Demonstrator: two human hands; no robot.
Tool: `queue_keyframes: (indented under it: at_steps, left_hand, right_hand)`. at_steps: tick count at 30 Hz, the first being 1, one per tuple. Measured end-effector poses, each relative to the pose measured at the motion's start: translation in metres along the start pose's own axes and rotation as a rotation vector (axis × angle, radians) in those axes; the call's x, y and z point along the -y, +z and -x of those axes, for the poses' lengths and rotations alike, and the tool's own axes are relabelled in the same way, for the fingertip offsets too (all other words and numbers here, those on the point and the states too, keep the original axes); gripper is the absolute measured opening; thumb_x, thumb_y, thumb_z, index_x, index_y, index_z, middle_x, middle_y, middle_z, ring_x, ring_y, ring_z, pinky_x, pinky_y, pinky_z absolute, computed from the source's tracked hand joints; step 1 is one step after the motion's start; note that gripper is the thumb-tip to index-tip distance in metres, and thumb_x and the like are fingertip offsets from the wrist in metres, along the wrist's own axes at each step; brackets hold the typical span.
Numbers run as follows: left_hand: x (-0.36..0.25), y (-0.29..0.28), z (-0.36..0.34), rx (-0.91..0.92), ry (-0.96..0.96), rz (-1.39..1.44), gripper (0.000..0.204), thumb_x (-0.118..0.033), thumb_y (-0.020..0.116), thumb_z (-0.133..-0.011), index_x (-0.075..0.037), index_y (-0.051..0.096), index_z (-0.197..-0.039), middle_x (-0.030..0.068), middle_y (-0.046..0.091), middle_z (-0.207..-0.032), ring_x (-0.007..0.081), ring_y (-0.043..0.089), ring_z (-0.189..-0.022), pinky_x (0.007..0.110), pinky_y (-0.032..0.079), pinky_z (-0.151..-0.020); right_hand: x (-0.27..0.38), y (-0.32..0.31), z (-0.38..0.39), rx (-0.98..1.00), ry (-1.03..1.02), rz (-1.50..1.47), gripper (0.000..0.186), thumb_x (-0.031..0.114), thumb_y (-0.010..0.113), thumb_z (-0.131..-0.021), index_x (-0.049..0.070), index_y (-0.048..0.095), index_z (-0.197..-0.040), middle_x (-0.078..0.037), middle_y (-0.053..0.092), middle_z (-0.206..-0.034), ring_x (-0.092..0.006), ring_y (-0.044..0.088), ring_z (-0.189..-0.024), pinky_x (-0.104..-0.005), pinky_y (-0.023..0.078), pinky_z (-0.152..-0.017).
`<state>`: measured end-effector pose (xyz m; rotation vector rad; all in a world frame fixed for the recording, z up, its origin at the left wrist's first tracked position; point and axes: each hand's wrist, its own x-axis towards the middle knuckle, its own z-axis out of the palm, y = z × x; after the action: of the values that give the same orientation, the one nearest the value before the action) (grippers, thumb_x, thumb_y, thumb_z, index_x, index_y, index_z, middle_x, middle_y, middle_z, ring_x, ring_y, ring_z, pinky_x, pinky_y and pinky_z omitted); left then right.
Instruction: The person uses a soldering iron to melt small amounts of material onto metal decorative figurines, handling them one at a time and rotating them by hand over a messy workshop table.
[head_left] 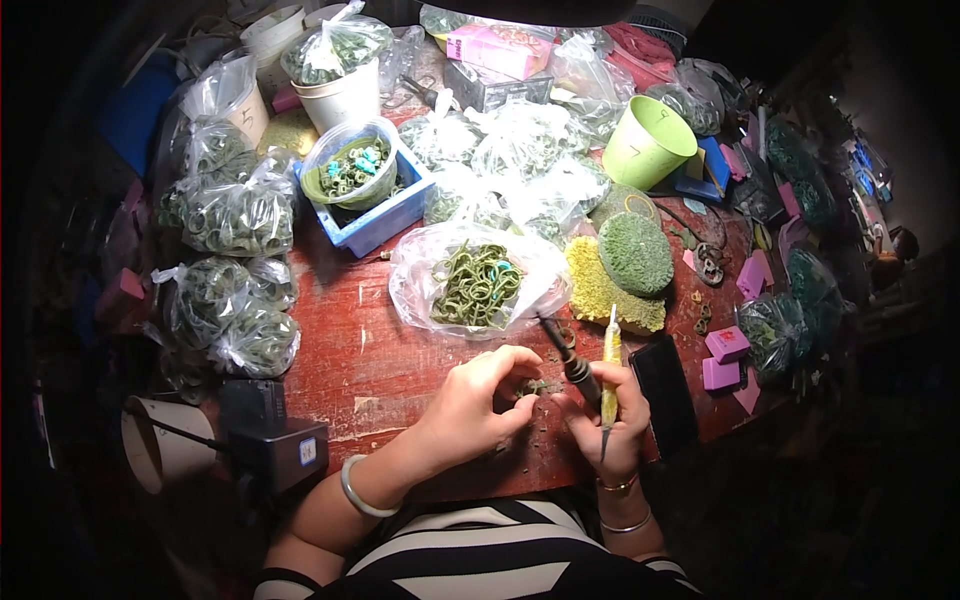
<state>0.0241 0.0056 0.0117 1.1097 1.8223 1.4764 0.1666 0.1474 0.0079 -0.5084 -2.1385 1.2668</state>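
Observation:
My left hand (485, 400) is closed in a pinch around a small dark green wax-like piece (535, 387), low over the table's near edge. Partly behind the fingers, its exact shape is hard to see. Close beside it, my right hand (612, 425) grips two slim tools. One is a dark pen-shaped tool (577, 368) whose thin tip slants up and left. The other, a yellow-handled tool (611, 365), stands nearly upright with a pale upper tip and a dark lower point. Beyond both hands lies an open clear bag (415, 300) of green ring-like pieces (475, 285).
A yellow sponge-like pad (600, 290) and round green pad (637, 254) lie beyond my right hand, with a black phone (664, 395) beside it. Filled bags (240, 215), a blue bin (375, 235) and a green cup (648, 145) surround the red table (350, 370).

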Motion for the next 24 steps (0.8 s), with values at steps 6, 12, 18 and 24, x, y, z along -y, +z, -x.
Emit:
queue_keyframes:
  at_steps: [6,12,18,24]
  left_hand:
    - [-0.006,-0.002,-0.001,0.028,0.017,0.048,0.034,-0.002,0.074,-0.083,0.0,0.061,-0.115,0.0091,0.07,-0.103,0.0132,0.069,-0.091,0.028,0.056,-0.078]
    - [0.005,-0.004,-0.001,0.119,-0.251,0.669,0.033,0.006,0.07,-0.086,0.003,0.059,-0.117,0.0093,0.067,-0.108,0.014,0.067,-0.096,0.026,0.056,-0.082]
    - [0.006,-0.008,-0.002,0.13,-0.29,0.811,0.032,0.003,0.07,-0.089,0.004,0.06,-0.119,0.0125,0.069,-0.112,0.0159,0.067,-0.101,0.029,0.055,-0.091]
    - [0.009,-0.007,-0.002,0.175,-0.335,0.865,0.034,-0.002,0.073,-0.088,0.004,0.061,-0.119,0.0128,0.069,-0.111,0.0164,0.067,-0.103,0.03,0.054,-0.093]
  right_hand:
    - [0.003,0.002,-0.002,0.008,-0.114,0.063,0.03,-0.002,0.079,-0.079,0.001,0.063,-0.104,-0.011,0.071,-0.085,-0.018,0.07,-0.074,-0.0283,0.054,-0.067]
    - [0.003,0.001,0.004,-0.027,-0.12,0.059,0.032,-0.003,0.08,-0.078,0.0,0.061,-0.104,-0.009,0.07,-0.087,-0.0132,0.067,-0.076,-0.0259,0.052,-0.069]
    - [0.004,0.001,0.005,0.032,-0.209,-0.014,0.031,-0.012,0.068,-0.076,-0.001,0.061,-0.104,-0.014,0.069,-0.092,-0.0203,0.07,-0.078,-0.0291,0.054,-0.071]
    - [0.004,0.0,0.006,0.105,-0.222,-0.052,0.035,-0.011,0.07,-0.072,-0.001,0.06,-0.104,-0.016,0.068,-0.095,-0.0242,0.07,-0.081,-0.0314,0.055,-0.073]
